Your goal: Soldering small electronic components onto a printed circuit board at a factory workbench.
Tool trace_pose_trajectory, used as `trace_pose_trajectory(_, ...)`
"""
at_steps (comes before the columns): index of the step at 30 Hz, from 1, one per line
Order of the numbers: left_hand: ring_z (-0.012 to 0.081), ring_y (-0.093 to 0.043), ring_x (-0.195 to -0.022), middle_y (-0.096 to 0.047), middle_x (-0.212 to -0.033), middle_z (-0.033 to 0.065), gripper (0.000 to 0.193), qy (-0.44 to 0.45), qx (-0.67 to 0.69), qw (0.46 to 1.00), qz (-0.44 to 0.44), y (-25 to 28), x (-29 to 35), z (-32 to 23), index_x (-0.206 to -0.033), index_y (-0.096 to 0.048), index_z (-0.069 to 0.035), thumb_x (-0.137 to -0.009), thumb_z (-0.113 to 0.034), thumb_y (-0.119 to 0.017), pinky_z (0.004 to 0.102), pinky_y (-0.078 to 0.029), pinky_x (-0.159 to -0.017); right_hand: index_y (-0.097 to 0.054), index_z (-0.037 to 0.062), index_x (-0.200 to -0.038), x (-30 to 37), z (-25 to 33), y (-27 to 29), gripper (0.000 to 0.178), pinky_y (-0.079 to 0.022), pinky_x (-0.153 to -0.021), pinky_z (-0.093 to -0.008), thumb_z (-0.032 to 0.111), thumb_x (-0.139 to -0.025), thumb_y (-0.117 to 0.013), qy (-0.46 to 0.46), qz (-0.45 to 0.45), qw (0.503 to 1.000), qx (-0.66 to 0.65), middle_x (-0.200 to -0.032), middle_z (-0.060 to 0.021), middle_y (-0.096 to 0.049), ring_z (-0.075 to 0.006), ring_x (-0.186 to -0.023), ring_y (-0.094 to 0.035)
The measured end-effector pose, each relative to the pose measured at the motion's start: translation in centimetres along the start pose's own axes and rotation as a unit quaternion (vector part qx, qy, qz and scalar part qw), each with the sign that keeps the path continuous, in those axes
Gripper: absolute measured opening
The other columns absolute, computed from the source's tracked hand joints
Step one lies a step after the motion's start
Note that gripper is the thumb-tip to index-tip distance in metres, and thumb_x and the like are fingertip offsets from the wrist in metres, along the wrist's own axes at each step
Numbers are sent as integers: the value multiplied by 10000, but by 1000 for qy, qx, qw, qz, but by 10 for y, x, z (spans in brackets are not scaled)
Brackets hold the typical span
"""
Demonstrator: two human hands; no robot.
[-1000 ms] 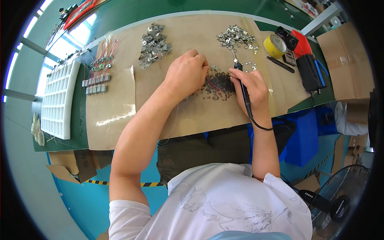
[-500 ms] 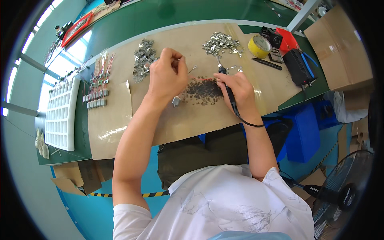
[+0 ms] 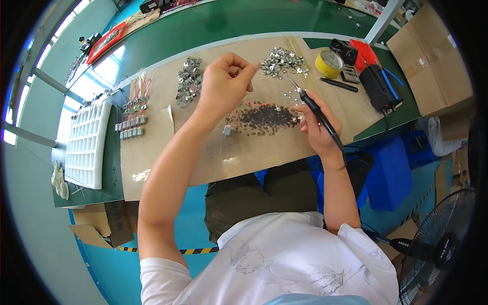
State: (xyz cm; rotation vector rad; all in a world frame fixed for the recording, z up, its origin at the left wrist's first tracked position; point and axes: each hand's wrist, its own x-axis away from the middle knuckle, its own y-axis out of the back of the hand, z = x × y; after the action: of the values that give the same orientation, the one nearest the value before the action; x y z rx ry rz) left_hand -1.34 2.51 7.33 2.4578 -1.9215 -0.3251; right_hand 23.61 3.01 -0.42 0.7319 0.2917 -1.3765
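Note:
My right hand [image 3: 324, 127] is closed around a black soldering iron [image 3: 319, 113], its metal tip pointing up and left toward a pile of small shiny metal pieces [image 3: 282, 61]. Its fingertips are by a little silver piece; I cannot tell if they touch it. My left hand [image 3: 227, 84] is raised left of that pile, thumb and fingers pinched together; what they hold, if anything, is too small to name. Below it, a small silver motor [image 3: 226, 131] with thin wires lies beside a spread of tiny dark parts [image 3: 267, 118]. A red wire [image 3: 256, 103] runs along the spread's far edge.
At left are another metal-piece pile [image 3: 189, 84], rows of wired motors [image 3: 133, 122] and a white compartment tray [image 3: 87, 145]. Yellow tape [image 3: 329, 63], a black pen [image 3: 339, 84] and a black box-shaped device [image 3: 378, 87] stand right. A fan [image 3: 437, 249] is at lower right.
My left hand has moved right and away from me, still pinched. My right hand has shifted right with the soldering iron, whose tip now tilts more to the left. The view has shifted slightly.

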Motion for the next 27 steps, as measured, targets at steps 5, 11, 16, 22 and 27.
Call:
trace_pose_trajectory(5,44,-608,-653,-669,-746,1,165,-75,-84,994,12,-12,4,41,-890,-668,1,-939,-127,-761,219,-472,-585,-677,-19,-1269,8,-11,1,293,-526,-577,-193,122,-1016,-722,-73,-16,990,-120,-899,-39,-755,-48,-642,-642)
trace_pose_trajectory(11,180,-676,-763,-703,-873,80,107,-249,-221,943,8,-14,12,59,-904,-673,-8,-894,-86,-745,297,-543,-634,-725,-34,-1090,10,-9,3,142,-536,-515,-202,37,-968,-718,-43,-37,997,-44,-837,-53,-726,-82,-602,-681)
trace_pose_trajectory(16,252,-697,-791,-684,-881,112,98,-209,-215,951,71,-14,17,64,-880,-674,-7,-850,-75,-738,325,-563,-650,-714,-55,-1046,11,-11,5,115,-553,-521,-215,-7,-944,-694,-15,-32,999,-31,-851,-95,-736,-115,-599,-705)
trace_pose_trajectory(22,261,-699,-770,-676,-871,117,81,-168,-241,951,97,-13,19,58,-816,-671,0,-790,-62,-715,354,-573,-688,-704,-74,-1046,10,-7,5,130,-583,-557,-231,-15,-929,-702,-16,-11,999,-40,-862,-112,-739,-123,-639,-715)
trace_pose_trajectory(27,274,-692,-770,-672,-871,124,96,-168,-249,949,96,-14,19,62,-798,-669,7,-779,-75,-716,371,-567,-704,-708,-69,-1043,10,-5,6,132,-594,-577,-241,-17,-922,-710,-29,11,999,-41,-861,-110,-738,-127,-652,-718)
